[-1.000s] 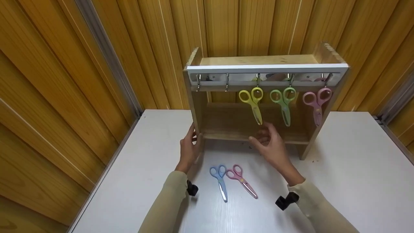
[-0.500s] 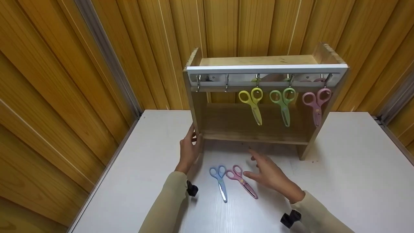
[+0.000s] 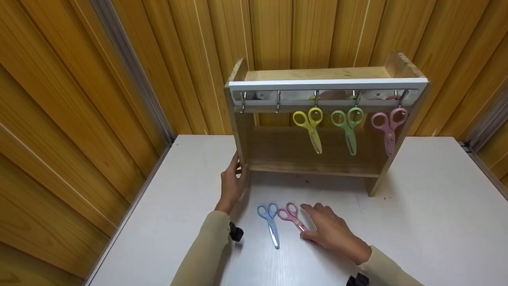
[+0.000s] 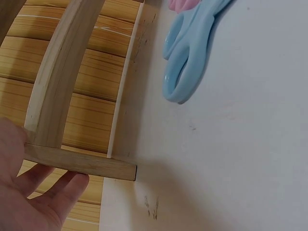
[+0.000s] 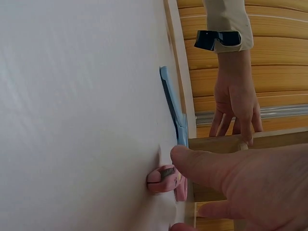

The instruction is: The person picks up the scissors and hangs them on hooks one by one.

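Out in front of the wooden rack [image 3: 313, 168], the right hand [image 3: 332, 230] sits low over the loose pink scissors [image 3: 293, 216], thumb and fingers spread about the blades; whether they touch, I cannot tell. Blue scissors [image 3: 270, 221] lie just beside, handles towards the rack. The white table [image 3: 190, 171] stretches past both rack ends, its left edge well apart from the rack. At the rack's left end, the left hand [image 3: 231, 184] grips the side panel's edge. And the rack itself: an open lower compartment, and across its upper front a hook rail [image 3: 297, 97] bearing yellow scissors [image 3: 312, 130], green scissors [image 3: 349, 129] and hanging pink scissors [image 3: 389, 129], ranged from mid-rack to its right end.
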Available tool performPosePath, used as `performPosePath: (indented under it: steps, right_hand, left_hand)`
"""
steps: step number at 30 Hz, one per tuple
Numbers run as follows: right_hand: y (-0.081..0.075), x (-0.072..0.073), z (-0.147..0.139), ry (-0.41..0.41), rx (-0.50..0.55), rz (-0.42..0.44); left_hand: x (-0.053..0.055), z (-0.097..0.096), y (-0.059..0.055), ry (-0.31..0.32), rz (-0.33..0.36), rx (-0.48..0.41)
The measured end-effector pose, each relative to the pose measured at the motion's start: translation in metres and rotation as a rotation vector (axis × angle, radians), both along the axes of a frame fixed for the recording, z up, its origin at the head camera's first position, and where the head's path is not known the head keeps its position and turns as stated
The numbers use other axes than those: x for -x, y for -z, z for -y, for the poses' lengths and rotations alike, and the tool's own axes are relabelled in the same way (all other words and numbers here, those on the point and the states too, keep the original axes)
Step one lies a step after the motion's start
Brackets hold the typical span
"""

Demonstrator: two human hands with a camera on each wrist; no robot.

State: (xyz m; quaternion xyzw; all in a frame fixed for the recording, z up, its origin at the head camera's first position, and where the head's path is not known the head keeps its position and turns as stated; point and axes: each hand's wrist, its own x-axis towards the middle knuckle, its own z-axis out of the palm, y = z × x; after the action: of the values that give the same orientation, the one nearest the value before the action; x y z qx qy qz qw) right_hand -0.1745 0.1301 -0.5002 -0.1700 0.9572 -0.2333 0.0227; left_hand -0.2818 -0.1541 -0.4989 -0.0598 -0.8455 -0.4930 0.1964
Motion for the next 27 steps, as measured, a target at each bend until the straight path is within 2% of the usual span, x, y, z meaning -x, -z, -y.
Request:
performPosePath:
  steps: [8,16,27]
  right_hand:
    - [0.003,-0.005,-0.009,-0.025,-0.012,-0.083]
    - [0.004,-0.006,-0.016,-0.023,0.01,-0.098]
    - [0.005,-0.005,-0.018,-0.039,0.037,-0.102]
  left_hand:
    - [-0.002,-0.001,-0.001,-0.008,0.0,0.007]
    - [-0.001,-0.001,-0.001,-0.016,-0.017,0.018]
    - [-0.001,-0.001,-0.002,-0.005,0.003,0.01]
